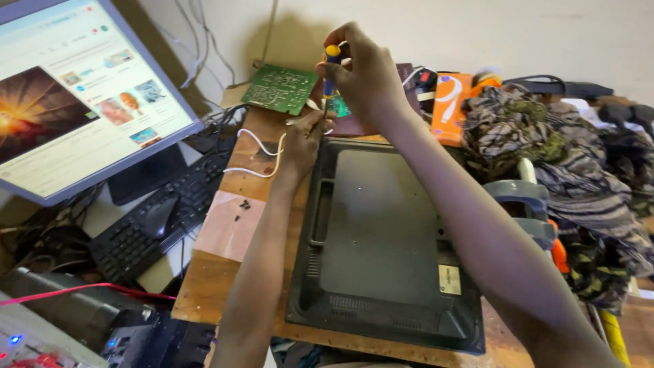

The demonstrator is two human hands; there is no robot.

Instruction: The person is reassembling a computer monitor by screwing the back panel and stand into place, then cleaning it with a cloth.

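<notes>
Screwdriver upright, tip at the panel's far edge.
Your right hand (364, 75) pinches the blue-and-yellow screwdriver (330, 73) vertically; your left hand (303, 136) steadies below, fingers curled at the black plastic monitor back panel (381, 238).

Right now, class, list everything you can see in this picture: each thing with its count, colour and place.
Monitor back casing: one, dark grey, face down on the wooden bench.
Circuit board: one, green, far end of bench.
Screwdriver: one, blue shaft with yellow cap, upright in right hand.
White wires: a few, beside left hand.
Lit monitor: one, grey frame, far left.
Keyboard: one, black, under the monitor.
Patterned cloth: one heap, right.
Orange box: one, far end.
Left hand: at casing's top edge.
Right hand: gripping screwdriver.
</notes>
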